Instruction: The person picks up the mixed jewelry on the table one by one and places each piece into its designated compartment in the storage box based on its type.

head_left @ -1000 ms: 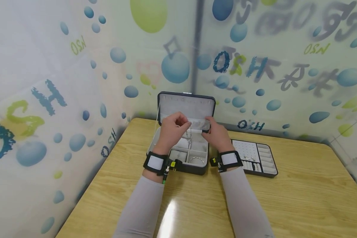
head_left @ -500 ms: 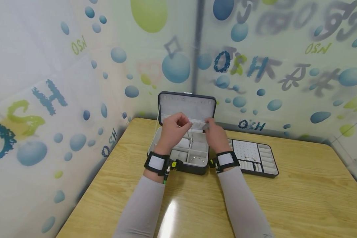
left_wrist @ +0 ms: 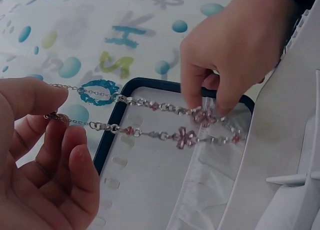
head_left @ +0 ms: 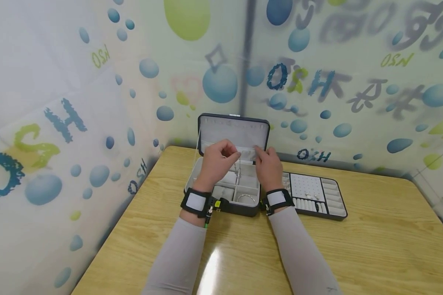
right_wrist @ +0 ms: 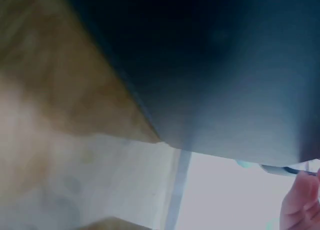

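My left hand (head_left: 217, 164) pinches both chain ends of a silver bracelet (left_wrist: 184, 137) with pink flower charms. The bracelet hangs in a loop over the open jewelry box (head_left: 240, 211), before its raised lid (head_left: 236, 130). By the lid's right side is my right hand (head_left: 270, 170), fingers bent and tips apart at the edge of the lid's satin pocket (left_wrist: 212, 177). In the left wrist view these fingertips overlap one flower charm. A few fingers (right_wrist: 302, 202) show at the lower right of the right wrist view, where the dark box side is blurred.
Inside the box are a bangle (head_left: 246, 199) and a grey cushion (head_left: 223, 192) in separate compartments. On the right stands a jewelry tray (head_left: 336, 196) with earrings and rings. The wooden table (head_left: 376, 237) reaches the patterned curtain (head_left: 151, 37) behind.
My right hand has drawn slightly down and away from the lid pocket, whose pulled-out fabric no longer shows between its fingers. The left hand still holds the bracelet in nearly the same place.
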Motion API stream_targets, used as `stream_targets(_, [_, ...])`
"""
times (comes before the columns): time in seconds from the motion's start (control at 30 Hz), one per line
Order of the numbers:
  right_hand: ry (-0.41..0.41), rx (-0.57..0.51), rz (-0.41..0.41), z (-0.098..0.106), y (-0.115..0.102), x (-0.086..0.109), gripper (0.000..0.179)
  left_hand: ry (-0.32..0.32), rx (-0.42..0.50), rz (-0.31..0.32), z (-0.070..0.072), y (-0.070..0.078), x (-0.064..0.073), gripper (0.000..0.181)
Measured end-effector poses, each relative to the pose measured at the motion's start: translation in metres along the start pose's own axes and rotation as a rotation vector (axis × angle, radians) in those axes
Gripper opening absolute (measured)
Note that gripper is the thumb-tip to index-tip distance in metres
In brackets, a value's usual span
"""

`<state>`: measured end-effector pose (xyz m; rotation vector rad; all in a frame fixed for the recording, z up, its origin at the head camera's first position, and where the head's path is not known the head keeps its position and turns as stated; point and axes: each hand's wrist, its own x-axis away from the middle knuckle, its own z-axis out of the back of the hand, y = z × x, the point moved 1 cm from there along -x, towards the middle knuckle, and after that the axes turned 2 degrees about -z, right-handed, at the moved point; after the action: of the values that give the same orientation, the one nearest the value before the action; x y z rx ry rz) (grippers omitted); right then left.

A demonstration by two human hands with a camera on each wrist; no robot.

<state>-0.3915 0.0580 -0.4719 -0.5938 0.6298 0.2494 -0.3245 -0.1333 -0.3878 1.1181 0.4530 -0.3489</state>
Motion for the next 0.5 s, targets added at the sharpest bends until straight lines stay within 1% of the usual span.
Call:
stream_targets(0.13, [0.026,-0.014,0.011,-0.0038,0.0009,0.0030,0.031,0.002,-0.002,-0.001,0.0007,-0.0003,0.0007,0.011])
stream_targets(0.23, [0.008,-0.009,-0.001,-0.0040,-0.0013,0.0032,0.030,0.004,0.002,-0.005,0.0012,-0.0001,0.0013,0.011])
stream_targets(0.33, [-0.051,0.006,-0.040,-0.0026,-0.0048,0.0020,0.030,0.004,0.006,-0.014,0.0011,-0.0001,0.0017,0.011])
stream_targets(0.5, [-0.175,0.021,-0.153,-0.0009,-0.0076,-0.0008,0.031,0.000,0.012,-0.018,-0.0001,-0.0016,0.0017,0.011])
